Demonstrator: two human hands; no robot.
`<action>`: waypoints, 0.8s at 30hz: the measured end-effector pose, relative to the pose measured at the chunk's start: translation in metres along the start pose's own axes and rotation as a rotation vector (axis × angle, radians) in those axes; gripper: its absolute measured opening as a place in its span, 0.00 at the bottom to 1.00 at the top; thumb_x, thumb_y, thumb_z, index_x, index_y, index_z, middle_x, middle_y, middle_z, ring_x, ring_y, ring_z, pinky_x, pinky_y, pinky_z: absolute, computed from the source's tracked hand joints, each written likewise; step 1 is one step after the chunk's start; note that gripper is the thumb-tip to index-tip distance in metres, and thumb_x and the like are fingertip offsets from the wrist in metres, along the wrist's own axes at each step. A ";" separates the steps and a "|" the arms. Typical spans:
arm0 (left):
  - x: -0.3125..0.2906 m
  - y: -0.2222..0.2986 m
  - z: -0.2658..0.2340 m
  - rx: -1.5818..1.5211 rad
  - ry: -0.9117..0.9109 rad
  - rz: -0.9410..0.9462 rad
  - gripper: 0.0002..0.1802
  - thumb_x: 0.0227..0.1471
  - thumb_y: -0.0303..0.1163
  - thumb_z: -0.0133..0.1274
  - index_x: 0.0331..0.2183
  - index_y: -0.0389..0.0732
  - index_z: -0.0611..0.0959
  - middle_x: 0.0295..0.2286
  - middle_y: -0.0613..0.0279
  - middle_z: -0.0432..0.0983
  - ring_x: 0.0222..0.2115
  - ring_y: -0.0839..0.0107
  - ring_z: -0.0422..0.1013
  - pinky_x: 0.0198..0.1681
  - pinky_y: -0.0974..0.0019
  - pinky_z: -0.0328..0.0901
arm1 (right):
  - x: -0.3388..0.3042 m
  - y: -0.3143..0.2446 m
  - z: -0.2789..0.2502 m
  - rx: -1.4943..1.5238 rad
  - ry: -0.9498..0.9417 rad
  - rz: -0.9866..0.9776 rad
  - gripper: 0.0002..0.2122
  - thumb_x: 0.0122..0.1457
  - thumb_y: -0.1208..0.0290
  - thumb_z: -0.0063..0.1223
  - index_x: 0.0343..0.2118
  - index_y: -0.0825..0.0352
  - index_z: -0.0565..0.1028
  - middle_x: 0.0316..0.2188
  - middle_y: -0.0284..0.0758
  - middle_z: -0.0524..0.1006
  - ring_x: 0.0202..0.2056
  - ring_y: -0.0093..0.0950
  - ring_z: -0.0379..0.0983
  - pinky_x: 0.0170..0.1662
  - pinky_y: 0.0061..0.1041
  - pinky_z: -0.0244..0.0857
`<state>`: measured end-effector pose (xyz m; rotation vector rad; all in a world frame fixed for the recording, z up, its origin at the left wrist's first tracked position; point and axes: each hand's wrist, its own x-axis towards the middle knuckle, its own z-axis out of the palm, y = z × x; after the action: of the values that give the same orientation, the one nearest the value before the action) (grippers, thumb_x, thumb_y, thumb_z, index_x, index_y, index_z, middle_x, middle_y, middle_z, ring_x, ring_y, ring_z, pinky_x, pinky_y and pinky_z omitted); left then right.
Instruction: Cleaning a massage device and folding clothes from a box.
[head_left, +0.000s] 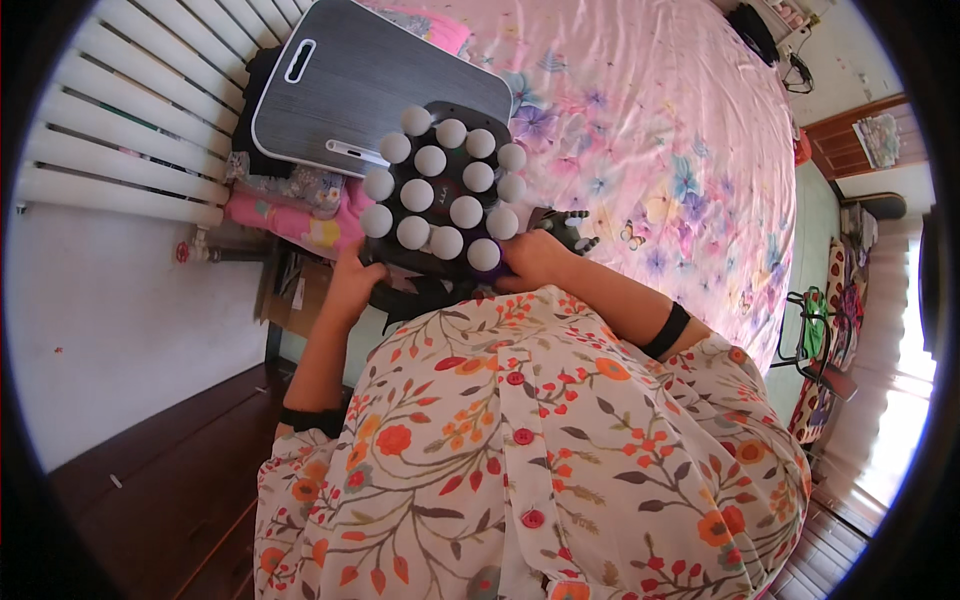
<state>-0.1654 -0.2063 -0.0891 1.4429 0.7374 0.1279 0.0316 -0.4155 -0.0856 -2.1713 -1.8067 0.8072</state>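
Both my hands hold a dark massage pad [449, 178] studded with several white balls, its studded face toward me. My left hand [349, 285] is closed at the pad's lower left edge, with the thumb visible and the other fingertips hidden. At its lower right edge my right hand [536, 258] is closed, its fingers partly out of sight behind the pad. Dark cloth or strap [420, 297] hangs below, between the hands and my flowered shirt. Just beyond my right hand lies a dark object with short prongs [567, 228]; its kind is unclear.
Behind the pad, a grey wood-grain lap desk [390, 75] with slots rests on folded pink bedding [300, 215]. A pink flowered bedsheet [640, 130] spreads to the right. At left stand a white slatted radiator [130, 110], its red valve [183, 252] and a cardboard box [305, 300].
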 end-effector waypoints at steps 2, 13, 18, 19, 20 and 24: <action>-0.003 0.000 0.001 -0.045 0.006 0.000 0.22 0.34 0.24 0.47 0.38 0.31 0.74 0.24 0.60 0.73 0.25 0.72 0.70 0.29 0.72 0.65 | -0.010 0.000 -0.007 0.053 0.058 -0.081 0.20 0.40 0.61 0.59 0.36 0.64 0.71 0.29 0.41 0.74 0.29 0.43 0.72 0.31 0.40 0.68; 0.001 -0.014 -0.012 -0.130 0.099 -0.076 0.12 0.31 0.25 0.48 0.27 0.33 0.76 0.21 0.62 0.72 0.21 0.72 0.67 0.27 0.71 0.62 | -0.039 0.011 -0.027 0.532 0.374 -0.098 0.18 0.39 0.77 0.57 0.37 0.67 0.72 0.28 0.41 0.72 0.32 0.40 0.71 0.33 0.35 0.64; 0.015 -0.002 -0.003 -0.168 0.104 -0.143 0.12 0.30 0.25 0.49 0.25 0.32 0.76 0.19 0.61 0.72 0.20 0.71 0.67 0.26 0.71 0.61 | -0.021 -0.029 -0.048 0.195 0.327 -0.328 0.20 0.40 0.71 0.57 0.41 0.67 0.71 0.27 0.39 0.73 0.27 0.38 0.71 0.27 0.32 0.64; 0.017 0.000 0.001 -0.203 0.112 -0.169 0.12 0.30 0.25 0.49 0.25 0.32 0.77 0.19 0.61 0.72 0.19 0.70 0.67 0.26 0.71 0.61 | -0.013 -0.039 -0.044 0.084 0.281 -0.326 0.23 0.42 0.68 0.57 0.45 0.65 0.70 0.28 0.39 0.74 0.28 0.38 0.72 0.27 0.33 0.65; 0.020 0.003 0.005 -0.203 0.110 -0.166 0.12 0.30 0.25 0.49 0.25 0.32 0.77 0.19 0.61 0.72 0.19 0.70 0.67 0.26 0.71 0.61 | -0.004 -0.049 -0.045 0.081 0.284 -0.325 0.23 0.42 0.68 0.57 0.45 0.65 0.70 0.28 0.39 0.74 0.28 0.38 0.72 0.27 0.33 0.65; 0.020 0.021 0.019 -0.156 0.138 -0.112 0.11 0.30 0.25 0.49 0.24 0.31 0.77 0.19 0.60 0.73 0.19 0.70 0.67 0.26 0.72 0.61 | 0.002 -0.060 -0.048 -0.178 0.053 0.116 0.26 0.48 0.63 0.53 0.54 0.56 0.64 0.24 0.37 0.75 0.25 0.35 0.73 0.24 0.34 0.65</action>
<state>-0.1322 -0.2086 -0.0780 1.2509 0.8997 0.1958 0.0062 -0.3909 -0.0171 -2.4034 -1.8031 0.6255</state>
